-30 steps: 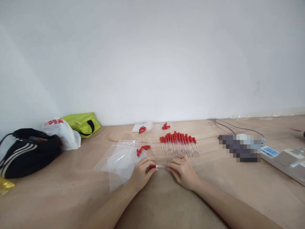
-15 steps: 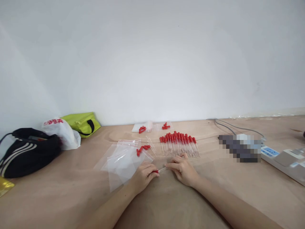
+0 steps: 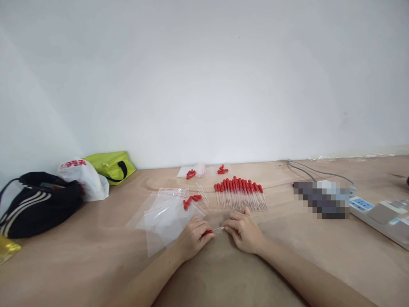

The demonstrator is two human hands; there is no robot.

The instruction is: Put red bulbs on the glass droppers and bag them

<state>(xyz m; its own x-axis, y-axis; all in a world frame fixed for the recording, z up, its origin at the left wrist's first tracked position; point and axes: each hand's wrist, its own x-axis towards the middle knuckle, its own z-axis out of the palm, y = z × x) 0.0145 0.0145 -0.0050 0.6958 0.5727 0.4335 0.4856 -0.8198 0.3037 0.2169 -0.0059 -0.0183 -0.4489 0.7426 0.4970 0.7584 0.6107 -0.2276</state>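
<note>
My left hand is closed on a red rubber bulb. A thin clear dropper tube runs from the bulb across to my right hand, whose fingertips pinch its other end. How deep the tube sits in the bulb is hidden by my left fingers. Just beyond my right hand lies a row of droppers with red bulbs pointing away from me. Several loose red bulbs rest on clear zip bags beyond my left hand, with a few bare tubes beside them.
Near the wall lie small bags with red bulbs and more bulbs. A black bag, a white plastic bag and a lime-green bag stand at left. At right are a blurred dark object, a power strip and grey cables.
Both hands stay near the same spot. My left fingers have shifted slightly, so more of the red bulb shows, and my right hand has tilted a little on the tube.
</note>
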